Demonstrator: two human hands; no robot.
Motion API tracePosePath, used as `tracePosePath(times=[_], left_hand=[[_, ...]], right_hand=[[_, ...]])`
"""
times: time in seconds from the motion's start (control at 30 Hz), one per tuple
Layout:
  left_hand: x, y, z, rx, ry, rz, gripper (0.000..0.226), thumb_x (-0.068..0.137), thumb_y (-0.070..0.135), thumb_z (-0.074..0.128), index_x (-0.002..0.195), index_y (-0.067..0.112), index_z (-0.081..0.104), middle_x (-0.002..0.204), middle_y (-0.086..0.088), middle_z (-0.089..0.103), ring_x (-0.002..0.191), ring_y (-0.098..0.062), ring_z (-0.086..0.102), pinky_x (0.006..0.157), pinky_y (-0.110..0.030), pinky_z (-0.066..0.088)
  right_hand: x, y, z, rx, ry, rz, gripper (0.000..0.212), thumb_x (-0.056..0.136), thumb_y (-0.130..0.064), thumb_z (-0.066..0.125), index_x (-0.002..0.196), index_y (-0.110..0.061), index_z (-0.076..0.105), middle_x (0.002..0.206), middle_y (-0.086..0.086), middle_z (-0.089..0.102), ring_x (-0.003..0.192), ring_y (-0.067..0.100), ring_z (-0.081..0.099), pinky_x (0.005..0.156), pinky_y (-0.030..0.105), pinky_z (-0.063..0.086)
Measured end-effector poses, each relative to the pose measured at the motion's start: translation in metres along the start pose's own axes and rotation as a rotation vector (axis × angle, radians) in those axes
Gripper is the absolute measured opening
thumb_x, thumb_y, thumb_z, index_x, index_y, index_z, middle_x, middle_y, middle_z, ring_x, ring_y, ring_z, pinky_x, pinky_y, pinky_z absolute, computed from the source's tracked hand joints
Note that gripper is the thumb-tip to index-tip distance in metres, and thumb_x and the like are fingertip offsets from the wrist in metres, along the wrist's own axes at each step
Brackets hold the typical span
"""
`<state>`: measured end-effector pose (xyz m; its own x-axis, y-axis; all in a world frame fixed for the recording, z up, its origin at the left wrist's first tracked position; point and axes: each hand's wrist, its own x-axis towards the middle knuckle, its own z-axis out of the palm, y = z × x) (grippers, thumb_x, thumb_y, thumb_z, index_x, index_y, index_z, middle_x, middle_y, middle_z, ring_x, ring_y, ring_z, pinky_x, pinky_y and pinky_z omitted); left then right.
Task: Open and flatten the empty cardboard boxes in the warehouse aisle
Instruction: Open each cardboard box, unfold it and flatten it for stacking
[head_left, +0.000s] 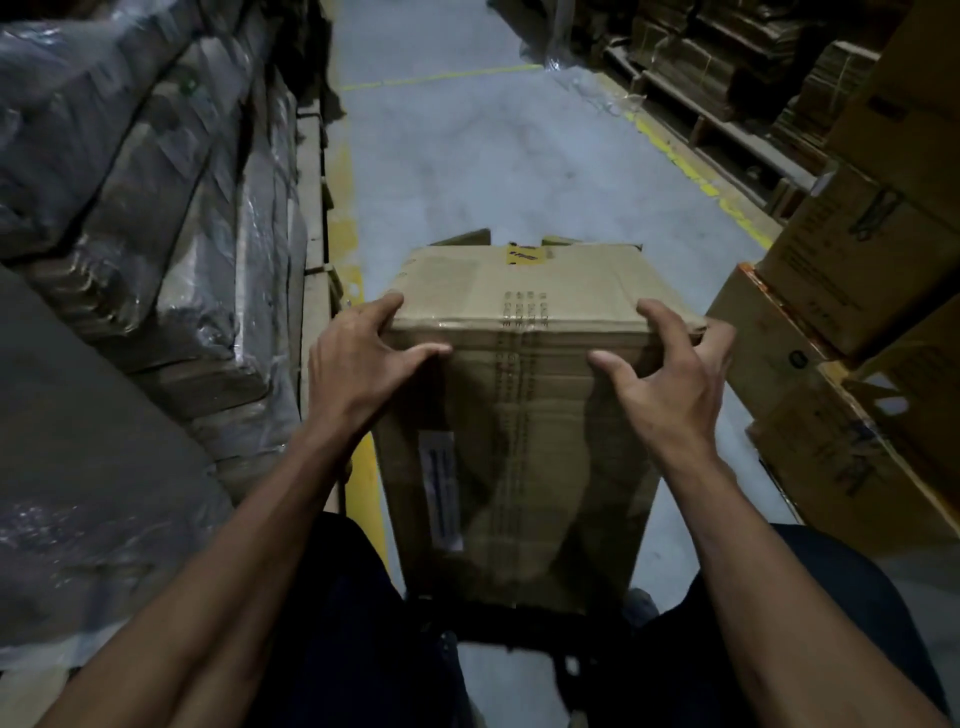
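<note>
A tall brown cardboard box (519, 415) stands upright on the grey aisle floor between my legs. Clear tape runs down the middle of its near face, and a white label sits low on the left. A yellow sticker marks its top near the far edge, where flaps stick out. My left hand (358, 364) grips the box's near top left corner, fingers over the top and thumb on the front face. My right hand (670, 374) grips the near top right corner the same way.
Plastic-wrapped stacks of flat cardboard (145, 234) line the left side. Stacked brown cartons (857, 312) stand close on the right, with pallets of flat cardboard (727, 62) further back. Yellow floor lines (696, 171) edge the grey aisle (493, 156), which runs ahead.
</note>
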<state>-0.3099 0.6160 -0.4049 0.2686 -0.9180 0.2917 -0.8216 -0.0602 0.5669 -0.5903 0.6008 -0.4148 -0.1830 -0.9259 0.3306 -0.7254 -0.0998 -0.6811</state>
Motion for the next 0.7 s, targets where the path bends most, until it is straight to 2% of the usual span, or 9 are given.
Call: tracePosePath(times=[0.07,0.17,0.27,0.33,0.4,0.47,0.5,0.6,0.7], left_hand=[[0.004,0.007,-0.008,-0.033,0.04,-0.023,0.08,0.067,0.06,0.083,0.132,0.018,0.063,0.124,-0.011,0.067,0.115,-0.028,0.061,0.096,-0.039,0.05],[0.006,0.008,-0.003,-0.05,0.008,-0.044,0.081,0.069,0.06,0.081,0.135,0.019,0.06,0.131,-0.01,0.063,0.122,-0.026,0.057,0.099,-0.038,0.047],[0.005,0.005,0.013,-0.077,0.005,-0.101,0.094,0.069,0.06,0.081,0.146,0.021,0.044,0.143,-0.009,0.052,0.13,-0.025,0.049,0.102,-0.038,0.041],[0.0,-0.001,0.027,-0.221,0.005,-0.194,0.109,0.067,0.054,0.085,0.153,0.022,0.026,0.152,-0.01,0.042,0.137,-0.026,0.044,0.107,-0.037,0.038],[-0.01,-0.007,0.045,-0.382,-0.023,-0.316,0.12,0.065,0.057,0.085,0.156,0.023,0.016,0.156,-0.01,0.039,0.139,-0.027,0.042,0.112,-0.037,0.037],[-0.018,-0.013,0.061,-0.522,-0.003,-0.41,0.121,0.061,0.065,0.084,0.153,0.019,0.02,0.148,-0.006,0.047,0.133,-0.026,0.048,0.111,-0.04,0.041],[-0.019,-0.014,0.066,-0.567,0.022,-0.437,0.114,0.063,0.062,0.084,0.15,0.016,0.026,0.139,-0.003,0.053,0.128,-0.022,0.053,0.108,-0.039,0.044],[-0.021,-0.019,0.076,-0.628,0.054,-0.471,0.087,0.074,0.044,0.083,0.142,0.014,0.037,0.115,0.01,0.055,0.114,-0.013,0.055,0.097,-0.026,0.044],[-0.031,-0.028,0.089,-0.629,0.023,-0.521,0.074,0.08,0.036,0.081,0.138,0.013,0.041,0.108,0.013,0.054,0.108,-0.01,0.053,0.087,-0.016,0.038]], right_hand=[[0.005,-0.003,-0.003,0.002,0.016,-0.011,0.061,0.078,-0.045,0.081,0.132,-0.03,0.058,0.128,0.015,0.036,0.121,0.032,0.042,0.096,0.043,0.048],[0.008,0.001,0.001,0.004,-0.009,0.034,0.065,0.08,-0.049,0.077,0.138,-0.034,0.051,0.134,0.013,0.034,0.128,0.031,0.038,0.101,0.046,0.046],[0.003,0.008,0.013,0.053,-0.023,0.083,0.088,0.084,-0.046,0.074,0.155,-0.035,0.022,0.15,0.011,0.026,0.138,0.029,0.03,0.108,0.042,0.036],[-0.001,0.013,0.02,0.203,-0.045,0.168,0.103,0.087,-0.036,0.075,0.159,-0.032,0.002,0.162,0.005,0.015,0.147,0.023,0.02,0.109,0.033,0.022],[-0.006,0.023,0.029,0.328,-0.082,0.284,0.108,0.088,-0.029,0.075,0.159,-0.029,-0.007,0.166,0.0,0.008,0.151,0.021,0.013,0.114,0.033,0.016],[-0.01,0.034,0.036,0.404,-0.104,0.413,0.106,0.088,-0.03,0.075,0.159,-0.027,-0.004,0.165,0.003,0.015,0.15,0.025,0.019,0.118,0.042,0.022],[-0.011,0.039,0.04,0.425,-0.112,0.46,0.104,0.087,-0.031,0.075,0.159,-0.026,0.001,0.163,0.005,0.022,0.148,0.026,0.025,0.117,0.044,0.027],[-0.017,0.055,0.046,0.449,-0.158,0.555,0.092,0.083,-0.031,0.079,0.154,-0.019,0.023,0.148,0.006,0.044,0.137,0.025,0.042,0.11,0.041,0.037],[-0.028,0.072,0.055,0.453,-0.227,0.668,0.089,0.078,-0.032,0.084,0.148,-0.017,0.03,0.141,0.008,0.05,0.131,0.027,0.048,0.107,0.041,0.042]])
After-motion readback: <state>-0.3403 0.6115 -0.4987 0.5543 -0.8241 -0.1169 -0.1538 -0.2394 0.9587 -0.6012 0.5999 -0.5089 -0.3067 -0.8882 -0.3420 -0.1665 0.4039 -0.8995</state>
